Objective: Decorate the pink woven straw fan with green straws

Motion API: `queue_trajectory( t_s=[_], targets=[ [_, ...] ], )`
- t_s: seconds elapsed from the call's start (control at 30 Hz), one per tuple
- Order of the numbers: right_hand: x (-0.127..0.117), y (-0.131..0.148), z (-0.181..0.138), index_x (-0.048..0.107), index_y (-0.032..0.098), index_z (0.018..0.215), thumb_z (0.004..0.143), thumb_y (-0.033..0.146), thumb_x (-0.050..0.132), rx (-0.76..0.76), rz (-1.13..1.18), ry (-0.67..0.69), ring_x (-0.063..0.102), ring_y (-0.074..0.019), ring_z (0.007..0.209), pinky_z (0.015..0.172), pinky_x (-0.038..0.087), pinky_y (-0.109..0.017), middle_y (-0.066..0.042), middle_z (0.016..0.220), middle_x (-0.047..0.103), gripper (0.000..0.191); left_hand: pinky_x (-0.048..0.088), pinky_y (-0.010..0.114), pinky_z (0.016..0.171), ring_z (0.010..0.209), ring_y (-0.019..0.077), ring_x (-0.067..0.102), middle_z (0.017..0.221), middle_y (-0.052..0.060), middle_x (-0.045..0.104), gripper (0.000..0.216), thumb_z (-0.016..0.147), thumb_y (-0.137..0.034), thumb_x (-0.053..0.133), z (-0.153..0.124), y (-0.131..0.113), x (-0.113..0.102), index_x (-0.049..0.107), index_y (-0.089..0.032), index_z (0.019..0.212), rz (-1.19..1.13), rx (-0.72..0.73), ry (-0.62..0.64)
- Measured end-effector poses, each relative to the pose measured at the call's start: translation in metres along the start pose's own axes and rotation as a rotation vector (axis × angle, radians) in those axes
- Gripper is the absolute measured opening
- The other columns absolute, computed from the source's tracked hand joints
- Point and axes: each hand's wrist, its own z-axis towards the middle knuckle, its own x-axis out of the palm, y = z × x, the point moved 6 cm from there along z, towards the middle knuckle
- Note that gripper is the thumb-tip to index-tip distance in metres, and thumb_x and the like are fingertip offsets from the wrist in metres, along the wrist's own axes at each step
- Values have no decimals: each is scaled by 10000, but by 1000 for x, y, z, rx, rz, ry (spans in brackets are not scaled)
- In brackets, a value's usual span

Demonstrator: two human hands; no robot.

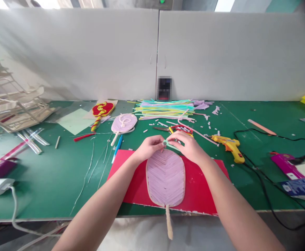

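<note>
A lilac hand fan (165, 179) with slanted ridges and a cream edge lies on a red board (205, 188), its cream handle hanging past the table's front edge. Just above the fan's far end, my left hand (149, 146) pinches a pale green pipe cleaner (173, 147). My right hand (186, 143) has its fingers closed on the same piece, which looks curled where the fingertips meet. Beyond the right hand lie scissors (163, 129) with red and yellow handles, partly hidden by that hand.
A pile of pastel pipe cleaners (163, 109) lies at the back among small clippings. A yellow glue gun (229, 146) with a black cord sits at right. Left of centre are a smaller lilac fan (123, 122), a red-and-yellow fan (102, 109) and a blue pen (118, 148).
</note>
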Motion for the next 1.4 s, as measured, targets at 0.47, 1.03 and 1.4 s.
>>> queue_trajectory(
  t_s=[0.47, 1.03, 1.4],
  targets=[
    [4, 5, -4, 629, 238, 1007, 850, 229, 515, -113, -279, 111, 588, -218, 895, 819, 453, -399, -58, 933, 657, 195, 374, 224, 616, 588, 98, 465, 592, -20, 520, 255, 793, -364, 497, -2, 0, 1, 521, -149, 657, 153, -55, 49],
    [6, 8, -5, 667, 226, 881, 846, 240, 523, -148, -280, 149, 588, -189, 803, 767, 445, -361, -47, 841, 671, 149, 387, 227, 620, 584, 103, 475, 583, -18, 533, 260, 793, -371, 461, -3, -1, 3, 517, -157, 657, 234, -59, 83],
    [9, -1, -7, 669, 223, 849, 838, 233, 538, -75, -252, 130, 585, -198, 808, 768, 463, -371, -45, 816, 665, 132, 382, 216, 618, 580, 96, 477, 588, -21, 541, 224, 798, -321, 471, -2, -1, 3, 521, -155, 655, 220, -33, 81]
  ],
)
